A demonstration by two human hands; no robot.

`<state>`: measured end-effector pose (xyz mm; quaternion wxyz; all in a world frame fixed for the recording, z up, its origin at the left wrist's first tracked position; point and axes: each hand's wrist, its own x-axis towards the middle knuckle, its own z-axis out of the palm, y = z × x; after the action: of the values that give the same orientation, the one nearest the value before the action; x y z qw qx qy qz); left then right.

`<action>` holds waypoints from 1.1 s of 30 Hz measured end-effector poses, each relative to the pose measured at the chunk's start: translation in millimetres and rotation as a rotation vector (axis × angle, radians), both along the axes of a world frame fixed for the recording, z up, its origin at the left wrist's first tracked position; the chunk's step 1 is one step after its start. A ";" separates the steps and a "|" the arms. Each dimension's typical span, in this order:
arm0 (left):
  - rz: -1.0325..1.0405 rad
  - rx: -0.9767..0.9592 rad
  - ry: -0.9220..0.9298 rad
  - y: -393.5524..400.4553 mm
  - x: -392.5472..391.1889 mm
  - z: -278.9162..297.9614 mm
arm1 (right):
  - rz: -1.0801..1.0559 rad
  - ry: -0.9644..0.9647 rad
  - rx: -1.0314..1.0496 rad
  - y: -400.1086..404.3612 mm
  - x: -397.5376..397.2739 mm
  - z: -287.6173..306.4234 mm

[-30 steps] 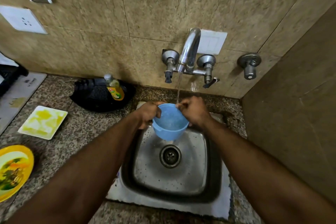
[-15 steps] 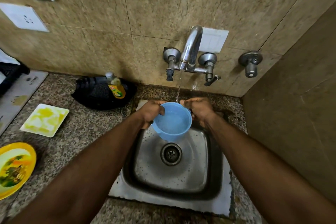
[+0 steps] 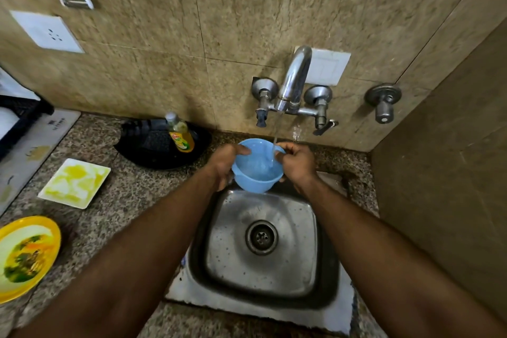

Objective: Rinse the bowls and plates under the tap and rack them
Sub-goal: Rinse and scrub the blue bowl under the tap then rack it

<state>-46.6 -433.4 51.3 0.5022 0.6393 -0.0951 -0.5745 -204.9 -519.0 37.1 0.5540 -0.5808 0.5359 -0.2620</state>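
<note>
Head view: both hands worked above the sink.
Left hand: gripped the blue bowl at its left rim.
Right hand: gripped the opposite rim.
Blue bowl: between the hands, under the tap stream.
Plates: square plate and yellow plate lay well left of the left hand.

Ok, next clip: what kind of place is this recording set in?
Most likely a small home kitchen. A steel sink is set into a speckled stone counter below a wall tap on tiled walls, with a dish soap bottle and used plates beside it. Both hands hold a blue bowl under the stream.
</note>
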 end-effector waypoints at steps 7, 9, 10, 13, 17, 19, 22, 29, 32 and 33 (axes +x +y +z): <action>-0.073 -0.049 -0.207 17.3 -13.7 -24.9 | 0.241 0.455 -0.276 -11.0 -12.6 -1.6; -0.183 -0.038 -0.208 13.9 -13.6 -22.7 | 0.445 0.624 -0.436 -14.8 -17.2 2.8; -0.182 -0.056 -0.210 11.6 -14.5 -21.3 | 0.485 0.652 -0.467 -15.8 -18.4 4.5; -0.020 -0.148 -0.220 3.2 -20.9 -25.4 | 0.470 0.623 -0.463 -16.7 -23.5 3.3; 0.041 -0.118 -0.303 1.9 -30.8 -33.0 | 0.534 0.646 -0.391 -15.0 -35.0 -3.8; -0.004 -0.041 -0.247 0.9 -31.6 -32.5 | 0.556 0.662 -0.385 -14.9 -37.5 -2.1; -0.041 0.007 -0.122 -2.9 -30.5 -27.6 | 0.505 0.632 -0.382 -15.1 -30.5 4.9; 0.068 0.082 -0.381 -3.3 -36.2 -45.6 | 0.339 0.754 -0.442 -9.7 -22.1 10.8; 0.095 0.201 -0.393 6.0 -53.2 -43.5 | 0.389 0.823 -0.521 0.3 -22.0 20.8; 0.115 0.241 -0.370 5.5 -59.1 -44.1 | 0.412 0.831 -0.528 3.8 -24.9 23.4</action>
<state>-105.7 -428.0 7.2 0.4280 0.7935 -0.0796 -0.4252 -229.8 -515.2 60.5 0.1700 -0.8485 0.5007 -0.0218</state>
